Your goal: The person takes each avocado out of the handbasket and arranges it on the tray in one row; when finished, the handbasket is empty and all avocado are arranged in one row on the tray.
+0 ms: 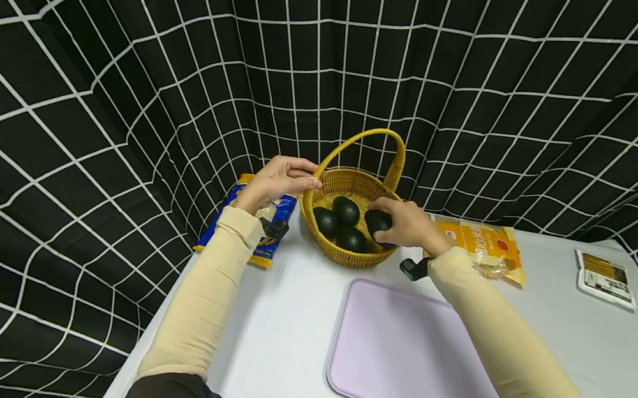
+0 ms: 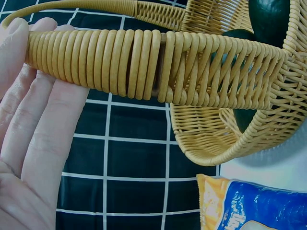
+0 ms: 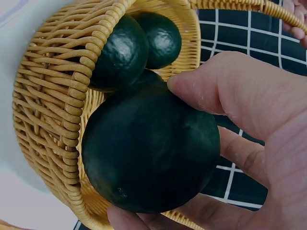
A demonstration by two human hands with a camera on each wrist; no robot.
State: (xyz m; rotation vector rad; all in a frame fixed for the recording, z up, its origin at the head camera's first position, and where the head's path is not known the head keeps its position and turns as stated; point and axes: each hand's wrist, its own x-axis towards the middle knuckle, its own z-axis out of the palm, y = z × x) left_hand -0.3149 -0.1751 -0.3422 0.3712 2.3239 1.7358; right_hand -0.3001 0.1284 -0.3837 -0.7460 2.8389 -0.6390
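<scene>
A yellow wicker basket (image 1: 342, 256) with a tall arched handle (image 2: 96, 62) stands near the back of the white table. My left hand (image 1: 274, 182) holds the left side of the handle, thumb above and fingers beneath it in the left wrist view. Inside the basket's right side, my right hand (image 1: 409, 224) grips a dark green avocado (image 3: 148, 148) between thumb and fingers. Three more avocados, one of them at the front (image 1: 351, 239), lie together in the basket. The gripped avocado hides part of the basket's inside in the right wrist view.
A pale purple tray (image 1: 390, 353) lies in front of the basket, partly under my right forearm. Left of the basket is a blue and yellow packet (image 1: 282, 213). An orange packet (image 1: 499, 245) and a white and brown packet (image 1: 605, 280) lie to the right. A black gridded curtain (image 1: 310, 51) hangs behind.
</scene>
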